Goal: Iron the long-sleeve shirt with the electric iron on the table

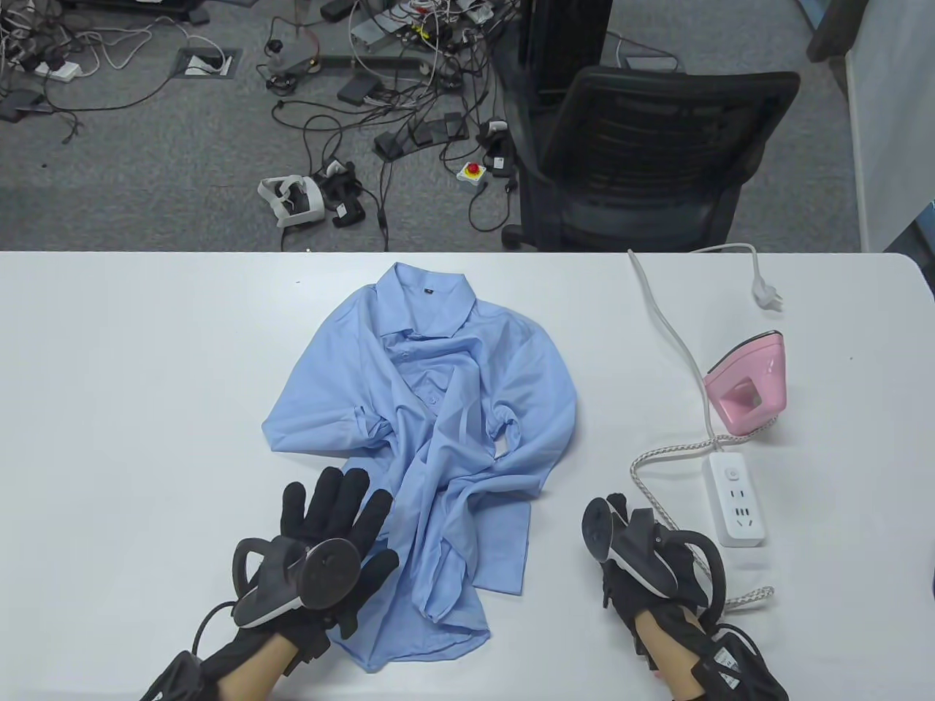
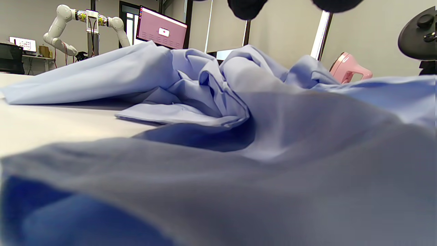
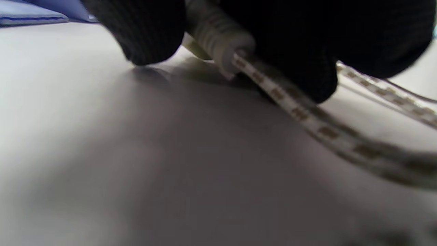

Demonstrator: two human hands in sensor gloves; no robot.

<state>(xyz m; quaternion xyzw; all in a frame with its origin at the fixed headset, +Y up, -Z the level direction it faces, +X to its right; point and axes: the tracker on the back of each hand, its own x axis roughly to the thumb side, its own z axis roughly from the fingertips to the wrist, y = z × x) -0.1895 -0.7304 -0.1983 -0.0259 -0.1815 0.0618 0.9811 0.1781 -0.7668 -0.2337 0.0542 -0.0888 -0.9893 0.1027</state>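
Note:
A crumpled light-blue long-sleeve shirt lies mid-table, collar toward the far edge; it fills the left wrist view. My left hand is open, fingers spread, resting on the shirt's lower left part. The pink iron stands on its heel at the right, also visible in the left wrist view. Its braided cord runs to my right hand. In the right wrist view the fingers grip the cord's white plug end just above the table.
A white power strip lies just right of my right hand; its white cable and plug trail to the far table edge. A black office chair stands beyond the white table.

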